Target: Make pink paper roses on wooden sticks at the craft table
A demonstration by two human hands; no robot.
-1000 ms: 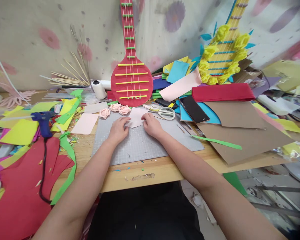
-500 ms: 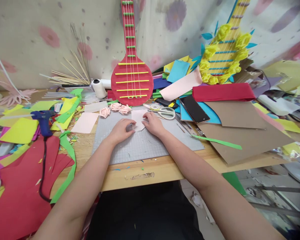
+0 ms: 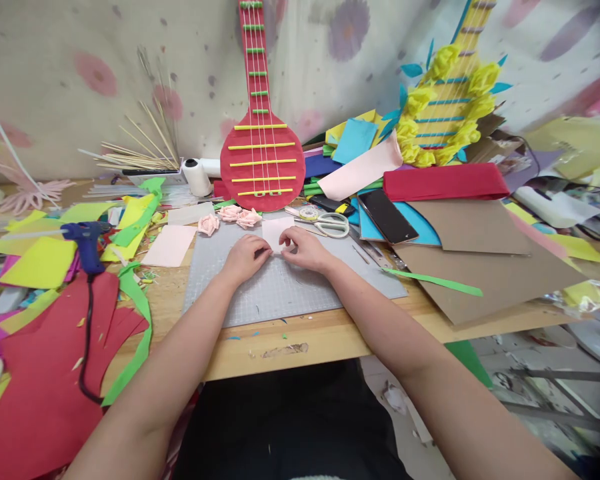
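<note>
A small pale pink sheet of paper [image 3: 274, 229] lies on the grey cutting mat [image 3: 260, 303]. My left hand [image 3: 246, 259] has thumb and fingertips pinched at the paper's near left edge. At its near right edge, the thumb and curled fingers of my right hand [image 3: 306, 249] close on the same paper, partly hiding it. Behind my left hand sit several pink paper roses, one a separate pink rose [image 3: 209, 225]. White-handled scissors [image 3: 333, 225] rest just beyond my right hand, close to a roll of tape [image 3: 308, 213].
A blue glue gun [image 3: 87, 243] with a black cord stands at left among paper scraps. A red paper lute [image 3: 263, 163] leans at the back. A black phone [image 3: 387, 217] and brown cardboard [image 3: 490, 280] lie at right. A pink sheet [image 3: 170, 245] is left of the mat.
My left fingers have come together at the paper's near edge. The right hand has shifted slightly left and nearer, its fingers curling at that edge too.
</note>
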